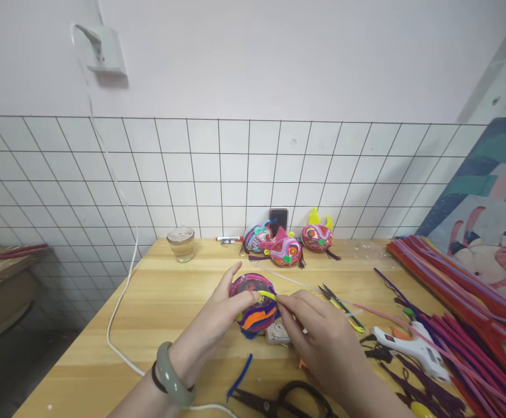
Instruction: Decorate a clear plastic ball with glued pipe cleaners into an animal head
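A round, partly see-through ball covered in bands of purple, orange and blue fuzzy strips is gripped by my left hand. Its thumb presses a yellow pipe cleaner against the ball's upper face. At the right side of the ball, my right hand pinches the end of that yellow strip between thumb and forefinger. Partly hidden under the right hand is a small whitish object. Below the hands lie black-handled scissors and a short blue pipe cleaner piece.
Finished-looking decorated balls stand at the back beside a dark phone-like rectangle. A lidded glass cup is back left. Rightward lie tweezers, a white glue gun and pipe cleaner bundles. A white cable crosses the left side.
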A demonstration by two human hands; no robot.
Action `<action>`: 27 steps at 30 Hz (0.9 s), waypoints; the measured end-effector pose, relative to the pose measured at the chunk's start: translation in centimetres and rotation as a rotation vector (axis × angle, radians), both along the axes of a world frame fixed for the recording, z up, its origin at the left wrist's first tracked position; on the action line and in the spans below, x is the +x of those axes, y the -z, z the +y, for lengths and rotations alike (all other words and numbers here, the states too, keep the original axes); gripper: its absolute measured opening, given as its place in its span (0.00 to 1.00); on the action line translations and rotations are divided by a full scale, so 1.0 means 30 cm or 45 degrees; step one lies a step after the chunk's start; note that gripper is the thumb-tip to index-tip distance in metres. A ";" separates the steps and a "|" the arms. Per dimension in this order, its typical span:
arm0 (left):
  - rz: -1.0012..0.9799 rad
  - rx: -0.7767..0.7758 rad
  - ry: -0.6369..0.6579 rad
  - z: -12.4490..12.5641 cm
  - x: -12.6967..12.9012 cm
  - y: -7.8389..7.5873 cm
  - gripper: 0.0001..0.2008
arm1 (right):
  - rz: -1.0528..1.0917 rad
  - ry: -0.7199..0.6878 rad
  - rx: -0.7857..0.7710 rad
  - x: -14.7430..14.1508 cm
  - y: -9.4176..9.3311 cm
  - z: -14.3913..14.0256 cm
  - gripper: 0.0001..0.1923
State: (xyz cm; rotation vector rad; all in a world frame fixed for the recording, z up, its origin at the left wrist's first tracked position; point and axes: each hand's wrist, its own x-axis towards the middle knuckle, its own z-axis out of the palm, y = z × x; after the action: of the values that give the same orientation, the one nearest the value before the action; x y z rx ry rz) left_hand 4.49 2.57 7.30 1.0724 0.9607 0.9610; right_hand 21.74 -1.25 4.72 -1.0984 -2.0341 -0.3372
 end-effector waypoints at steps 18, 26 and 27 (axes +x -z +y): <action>0.036 0.072 -0.196 -0.001 0.028 0.019 0.41 | 0.252 -0.034 -0.113 -0.028 0.026 0.000 0.09; 0.003 0.062 -0.214 -0.014 0.036 0.020 0.40 | 0.280 -0.065 -0.117 -0.041 0.012 -0.012 0.09; -0.004 0.064 -0.218 -0.014 0.036 0.023 0.40 | 0.284 -0.064 -0.118 -0.041 0.010 -0.013 0.09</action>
State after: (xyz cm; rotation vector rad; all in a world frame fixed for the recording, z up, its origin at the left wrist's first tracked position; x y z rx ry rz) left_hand 5.57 2.15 6.61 1.0426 1.0431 1.1319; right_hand 20.52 -1.64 4.42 -1.0871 -1.8898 -0.0906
